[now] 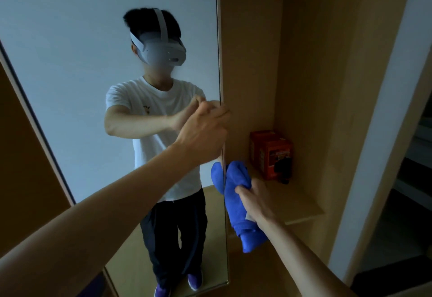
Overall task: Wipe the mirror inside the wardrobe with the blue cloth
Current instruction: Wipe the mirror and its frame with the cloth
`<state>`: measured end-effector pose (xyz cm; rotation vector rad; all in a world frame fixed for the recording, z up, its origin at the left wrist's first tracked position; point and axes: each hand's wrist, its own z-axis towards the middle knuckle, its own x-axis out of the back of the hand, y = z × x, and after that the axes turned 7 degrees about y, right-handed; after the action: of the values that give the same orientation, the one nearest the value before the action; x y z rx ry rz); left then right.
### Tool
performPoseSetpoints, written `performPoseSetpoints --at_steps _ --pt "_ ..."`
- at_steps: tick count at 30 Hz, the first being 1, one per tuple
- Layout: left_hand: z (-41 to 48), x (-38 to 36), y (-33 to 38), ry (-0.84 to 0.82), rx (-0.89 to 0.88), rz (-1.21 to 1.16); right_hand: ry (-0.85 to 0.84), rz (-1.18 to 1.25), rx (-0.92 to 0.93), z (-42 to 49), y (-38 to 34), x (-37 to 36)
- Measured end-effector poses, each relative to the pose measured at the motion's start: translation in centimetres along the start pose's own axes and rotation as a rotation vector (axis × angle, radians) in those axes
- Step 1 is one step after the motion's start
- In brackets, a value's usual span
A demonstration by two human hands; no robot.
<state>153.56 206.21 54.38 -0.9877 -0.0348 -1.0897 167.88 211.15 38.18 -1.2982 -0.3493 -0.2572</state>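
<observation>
We see the tall mirror [70,51] standing on the left, with its right edge against the wooden wardrobe [252,39] wall. Our left hand [203,130] reaches in from the near left and grasps that right edge, fingers curled round it. Lower down and just right of the edge, our right hand [256,199] clutches the blue cloth [235,203]. The cloth's bunched top sticks up past the fingertips, and the rest hangs below the palm, left of the wrist. We cannot tell whether the cloth touches the glass. A red box [271,154] sits farther back on the shelf [301,210].
</observation>
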Motion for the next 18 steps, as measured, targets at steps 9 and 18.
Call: performPoseSetpoints --at_steps 9,18 --pt "3.2 2.7 -4.2 0.124 -0.043 0.09 0.153 0.23 0.17 2.5 -9.9 3.6" --pt "5.3 3.2 -7.1 0.146 -0.062 0.101 0.129 0.084 0.085 2.0 -8.1 3.0"
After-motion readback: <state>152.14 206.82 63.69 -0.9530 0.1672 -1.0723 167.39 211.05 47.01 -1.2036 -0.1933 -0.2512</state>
